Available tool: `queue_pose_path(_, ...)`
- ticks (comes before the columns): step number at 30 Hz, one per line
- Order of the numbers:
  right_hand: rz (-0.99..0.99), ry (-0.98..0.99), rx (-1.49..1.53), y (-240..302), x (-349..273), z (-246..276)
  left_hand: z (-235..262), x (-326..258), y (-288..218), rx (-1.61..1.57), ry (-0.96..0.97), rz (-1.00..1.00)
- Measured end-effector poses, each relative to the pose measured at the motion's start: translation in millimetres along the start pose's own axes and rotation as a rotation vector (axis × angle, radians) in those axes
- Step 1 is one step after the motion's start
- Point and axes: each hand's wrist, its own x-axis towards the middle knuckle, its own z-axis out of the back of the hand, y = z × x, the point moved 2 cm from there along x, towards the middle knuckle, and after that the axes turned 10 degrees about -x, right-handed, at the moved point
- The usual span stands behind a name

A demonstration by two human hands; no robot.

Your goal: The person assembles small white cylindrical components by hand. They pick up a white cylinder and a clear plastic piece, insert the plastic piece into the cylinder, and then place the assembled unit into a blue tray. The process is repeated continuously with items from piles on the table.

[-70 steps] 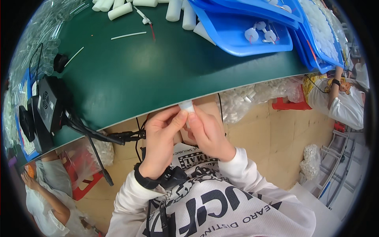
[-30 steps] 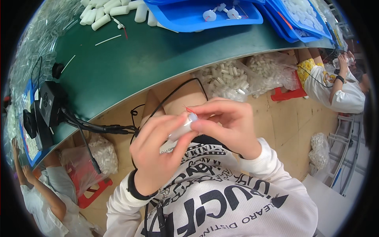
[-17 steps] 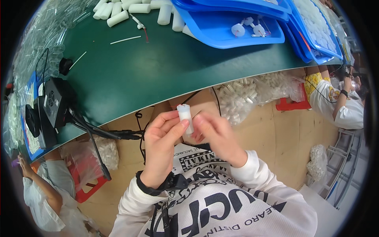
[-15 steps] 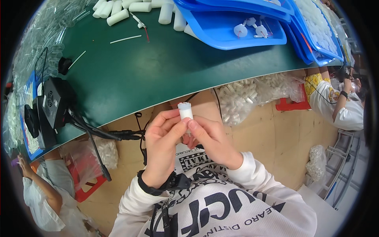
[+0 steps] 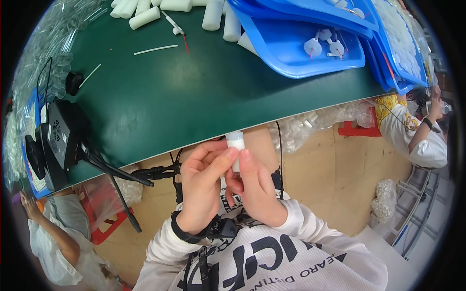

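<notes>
Just off the table's near edge, a small white cylinder with a translucent cap-like top [image 5: 236, 141] stands upright between my two hands. My left hand [image 5: 203, 186] pinches it from the left with thumb and fingers. From the right, my right hand [image 5: 258, 189] presses its thumb against the same cylinder, lower down. Its bottom is partly covered by my fingers. Both hands are above my lap, and a black band circles my left wrist.
White foam cylinders [image 5: 144, 18] lie at the back of the green table [image 5: 170, 92], near a thin tube with a red wire [image 5: 177, 28]. Blue trays [image 5: 296, 70] hold small white parts. A black fan device [image 5: 68, 136] with cables stands left. Two co-workers sit left and right.
My hands and the cylinder have shifted slightly right in the view. The right hand's thumb is now more upright along the cylinder. The table scene has shifted a little with the head.
</notes>
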Motion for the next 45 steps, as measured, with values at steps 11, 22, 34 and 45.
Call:
queue_pose_path(11,-0.043,-0.056,0.007,5,-1,-8,-6,-3,-8,0.003,-0.093,0.054)
queue_pose_path(22,-0.013,0.093,-0.447,27,5,28,2,6,30,-0.376,0.077,-0.060)
queue_pose_path(34,0.825,-0.058,-0.593,41,-19,52,-14,-32,19,0.288,0.302,-0.624)
queue_pose_path(45,0.719,-0.359,0.189,2,-43,50,-29,-28,38,0.282,0.344,-0.817)
